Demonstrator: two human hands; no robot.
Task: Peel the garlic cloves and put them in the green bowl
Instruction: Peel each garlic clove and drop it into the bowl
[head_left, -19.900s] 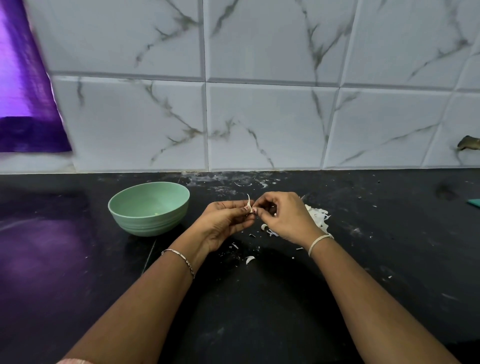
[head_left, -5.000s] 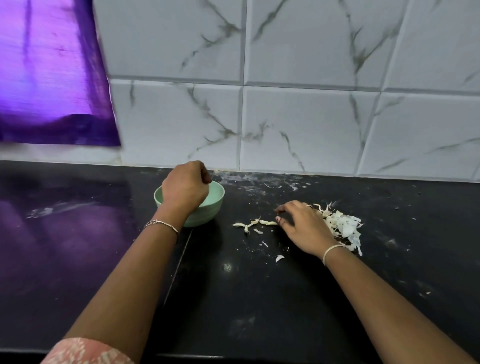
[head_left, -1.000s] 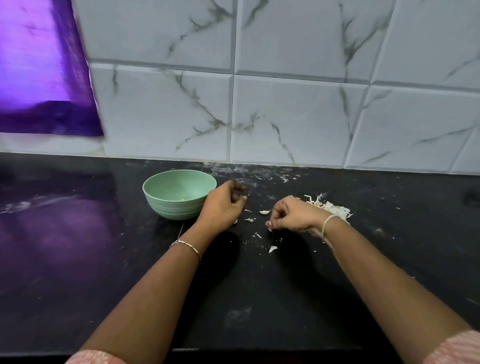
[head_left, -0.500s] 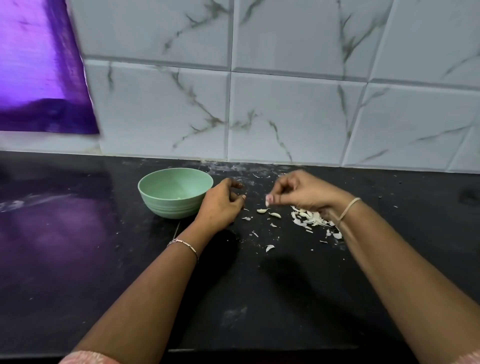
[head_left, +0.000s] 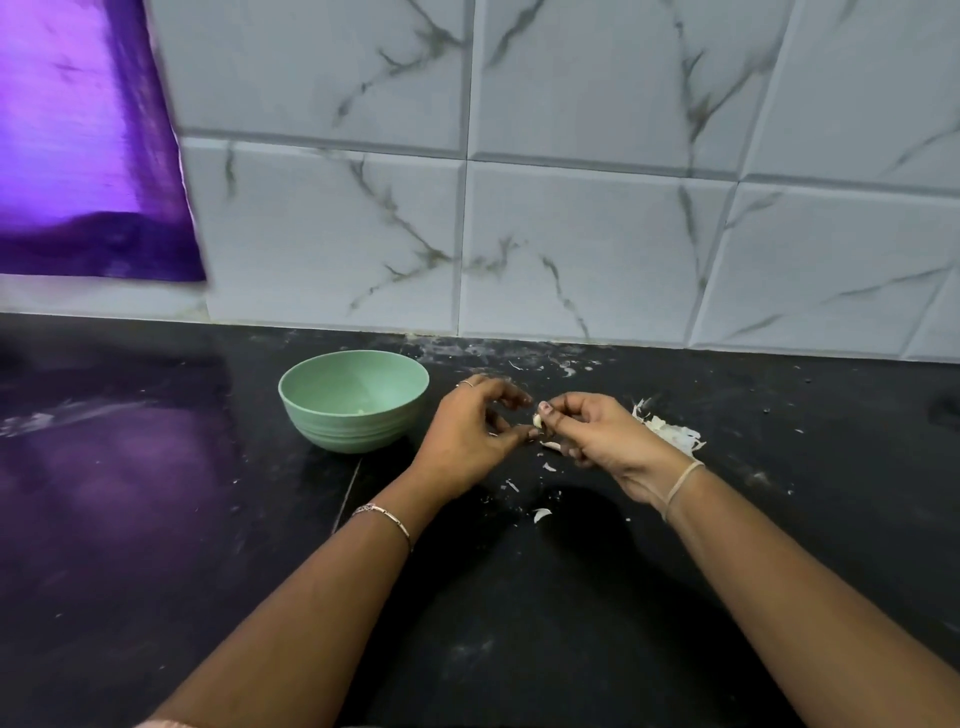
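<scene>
On my feed the two hands met just above the black counter (head_left: 519, 649), a little right of the frame's centre. The right hand (head_left: 597, 436) pinched a pale clove (head_left: 537, 419) between thumb and forefinger, its other fingers curled under. The left hand (head_left: 467, 436) faced it with fingers bent; its thumb tip reached the clove's lower end and its forefinger arched over the top. I could not tell whether the left hand truly gripped the clove or only touched it. A thin ring (head_left: 466, 384) sat on a left finger, a bracelet (head_left: 384, 517) on the left wrist and a pale band (head_left: 683, 480) on the right wrist.

The bowl (head_left: 353, 410) stood upright on the counter just left of the left hand, apart from it. Something small and pale lay low inside it, too small for me to name. A heap of peels (head_left: 670, 431) lay behind the right hand, toward the right of the frame. Loose scraps were scattered below the hands, one curled scrap (head_left: 542, 514) lying nearest me. Marbled wall tiles (head_left: 597, 249) filled the upper frame, with a purple sheet (head_left: 88, 156) at upper left.
</scene>
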